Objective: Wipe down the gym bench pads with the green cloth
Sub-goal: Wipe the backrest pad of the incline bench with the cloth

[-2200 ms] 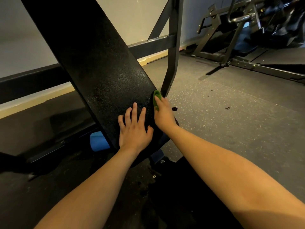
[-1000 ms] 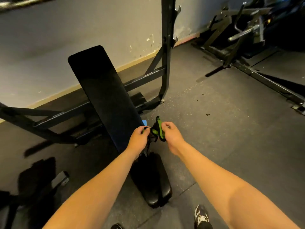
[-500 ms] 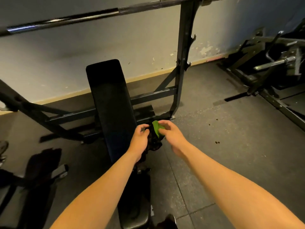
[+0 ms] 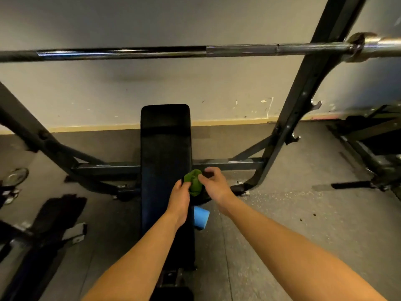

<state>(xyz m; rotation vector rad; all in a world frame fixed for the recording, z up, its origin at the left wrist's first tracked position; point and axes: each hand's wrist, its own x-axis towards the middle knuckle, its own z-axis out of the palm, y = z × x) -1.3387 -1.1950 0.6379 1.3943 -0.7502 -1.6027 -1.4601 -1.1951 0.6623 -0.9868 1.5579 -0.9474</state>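
A long black back pad (image 4: 165, 153) runs away from me toward the wall, straight ahead in the head view. The green cloth (image 4: 193, 182) is bunched up in the air over the pad's right edge. My left hand (image 4: 181, 197) grips its lower left side. My right hand (image 4: 213, 184) pinches its upper right side with curled fingers. A small part of the black seat pad (image 4: 173, 293) shows at the bottom edge between my forearms.
A steel barbell (image 4: 195, 52) lies across the rack uprights (image 4: 308, 92) at head height. A blue roller (image 4: 201, 216) sticks out under the pad's right side. Weight plates and black frame parts (image 4: 43, 224) lie on the left floor, another machine (image 4: 373, 148) stands far right.
I have stepped back and stood up, so the whole bench and barbell came into view. My left hand left the pad and joined my right on the cloth, which is now bunched.
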